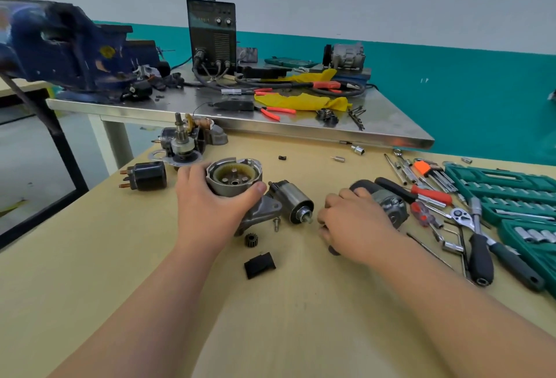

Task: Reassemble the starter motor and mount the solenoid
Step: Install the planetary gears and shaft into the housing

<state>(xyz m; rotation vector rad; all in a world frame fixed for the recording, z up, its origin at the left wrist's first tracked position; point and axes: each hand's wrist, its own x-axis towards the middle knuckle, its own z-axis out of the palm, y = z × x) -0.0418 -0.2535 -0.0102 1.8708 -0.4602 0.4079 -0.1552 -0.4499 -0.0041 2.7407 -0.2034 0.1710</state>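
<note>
Gripping the gear housing (233, 177) on the table with the left hand (210, 200), thumb on the near wall and fingers round the far side, with the right hand (352, 221) curled knuckles-up against the motor body (389, 201), impossible to tell whether holding anything. Probably heavy, rigid cast metal with a greasy ring gear inside, so best held by the bare outer wall, never the teeth. Counted around that grip: one steel solenoid (293, 201) just right of the thumb, one black solenoid (147, 176) left of the knuckles, and nearer than the thumb one pinion (252, 240), one bolt (276, 223), one black block (259, 265).
</note>
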